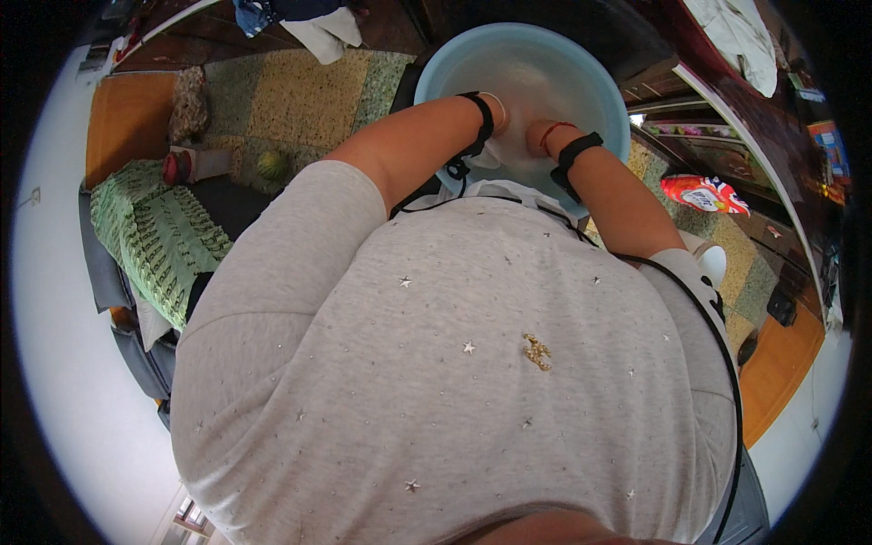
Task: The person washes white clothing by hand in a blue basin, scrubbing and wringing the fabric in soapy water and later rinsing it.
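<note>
A light blue plastic basin of cloudy water stands before me. Both forearms reach down into it. My left hand, with a pale bangle at the wrist, is sunk under the murky surface. My right hand, with a red cord bracelet, dips in close beside it. The water hides the fingers of both hands, so what they hold is not visible. A whitish piece, seemingly cloth, shows in the water below my left wrist. Each forearm wears a black strap.
A red snack packet is at the right. Left of me, a green patterned cloth drapes over a seat. A striped round melon lies near a box. White cloth hangs at the far edge. A black cable crosses my shirt.
</note>
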The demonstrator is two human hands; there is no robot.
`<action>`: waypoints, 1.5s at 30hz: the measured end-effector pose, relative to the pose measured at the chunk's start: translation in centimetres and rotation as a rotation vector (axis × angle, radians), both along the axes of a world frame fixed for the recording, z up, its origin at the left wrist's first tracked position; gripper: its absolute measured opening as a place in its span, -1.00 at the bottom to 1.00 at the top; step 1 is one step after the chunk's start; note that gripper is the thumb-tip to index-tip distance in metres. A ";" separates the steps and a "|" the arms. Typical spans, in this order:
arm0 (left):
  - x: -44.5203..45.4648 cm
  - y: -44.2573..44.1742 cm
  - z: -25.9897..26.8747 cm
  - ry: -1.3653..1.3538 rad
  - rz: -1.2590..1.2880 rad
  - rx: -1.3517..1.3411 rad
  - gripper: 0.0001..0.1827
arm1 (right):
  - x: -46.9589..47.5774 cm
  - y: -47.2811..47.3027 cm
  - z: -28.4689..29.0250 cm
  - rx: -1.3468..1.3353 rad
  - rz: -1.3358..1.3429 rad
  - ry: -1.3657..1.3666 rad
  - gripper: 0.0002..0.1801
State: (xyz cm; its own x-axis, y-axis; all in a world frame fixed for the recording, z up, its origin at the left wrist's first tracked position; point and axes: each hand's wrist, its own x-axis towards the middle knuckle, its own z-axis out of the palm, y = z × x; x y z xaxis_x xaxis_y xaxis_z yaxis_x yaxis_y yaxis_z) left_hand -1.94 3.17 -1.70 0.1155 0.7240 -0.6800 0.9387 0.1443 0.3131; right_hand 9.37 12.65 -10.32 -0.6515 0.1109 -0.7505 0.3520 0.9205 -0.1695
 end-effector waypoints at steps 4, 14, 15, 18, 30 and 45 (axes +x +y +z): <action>-0.1 0.3 -0.2 0.006 0.015 -0.013 -0.45 | -0.1 -0.1 0.6 0.000 -0.001 0.002 -0.57; 0.0 1.4 -0.8 0.034 0.045 -0.052 -0.45 | -0.9 0.0 1.5 0.031 0.090 -0.196 -0.56; 0.0 1.5 -0.9 0.038 0.057 -0.058 -0.45 | -0.8 0.0 1.3 0.029 0.092 -0.197 -0.56; 0.0 1.8 -1.1 0.052 0.074 -0.073 -0.45 | -0.7 0.1 0.9 0.008 0.076 -0.067 -0.55; -1.2 2.8 -1.7 0.136 0.096 -0.164 -0.45 | -0.7 0.6 1.7 0.011 0.010 -0.047 -0.53; -3.1 -0.6 -6.8 0.012 0.382 -0.054 -0.21 | 1.9 1.5 5.6 0.037 -0.168 0.299 -0.48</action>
State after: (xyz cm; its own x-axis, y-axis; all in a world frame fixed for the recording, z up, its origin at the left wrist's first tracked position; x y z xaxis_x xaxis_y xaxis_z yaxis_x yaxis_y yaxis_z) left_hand -5.02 2.61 -8.46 -0.1640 0.6764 -0.7180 0.8176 0.5005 0.2847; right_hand 11.25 14.10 -4.72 -0.8125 0.2591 -0.5221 0.4389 0.8614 -0.2555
